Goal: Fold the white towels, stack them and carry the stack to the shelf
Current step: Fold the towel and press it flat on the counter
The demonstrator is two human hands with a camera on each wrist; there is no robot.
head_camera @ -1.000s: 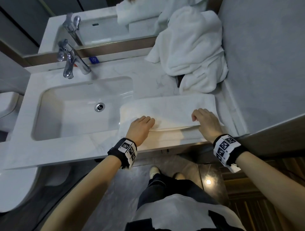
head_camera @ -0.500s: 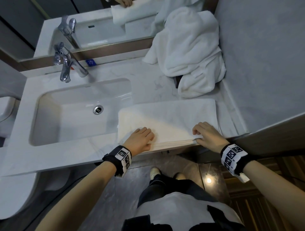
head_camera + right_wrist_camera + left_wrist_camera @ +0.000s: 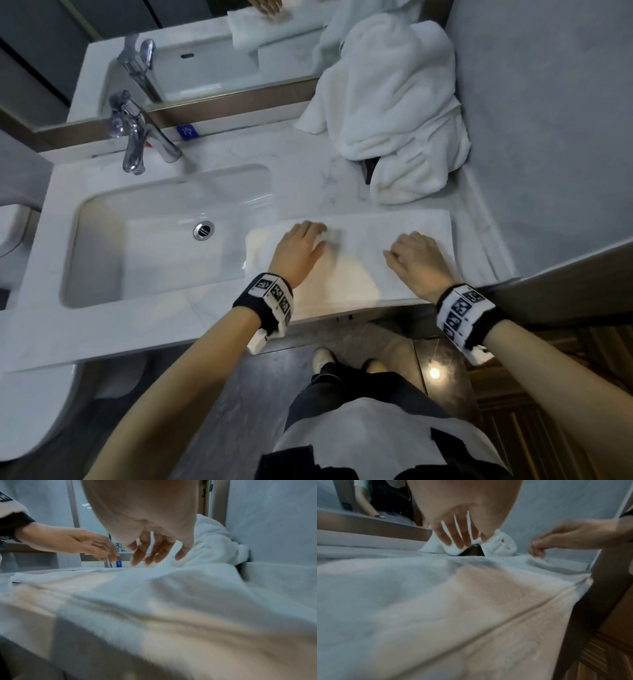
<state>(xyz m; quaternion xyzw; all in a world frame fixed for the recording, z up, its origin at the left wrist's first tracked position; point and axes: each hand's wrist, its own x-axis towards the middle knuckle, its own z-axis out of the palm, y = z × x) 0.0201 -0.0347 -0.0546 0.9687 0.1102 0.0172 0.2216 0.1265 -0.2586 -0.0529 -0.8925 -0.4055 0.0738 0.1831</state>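
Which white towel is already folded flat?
The folded towel under both hands at the counter's front edge; the crumpled towel is heaped in the back corner.

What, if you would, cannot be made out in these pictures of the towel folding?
- Dark object behind the folded towel: head view, the crumpled towels cover most of it.
- Left hand fingertips: head view, motion blur.
- Right hand contact with the towel: left wrist view, blurred.
- Shelf: in no view.
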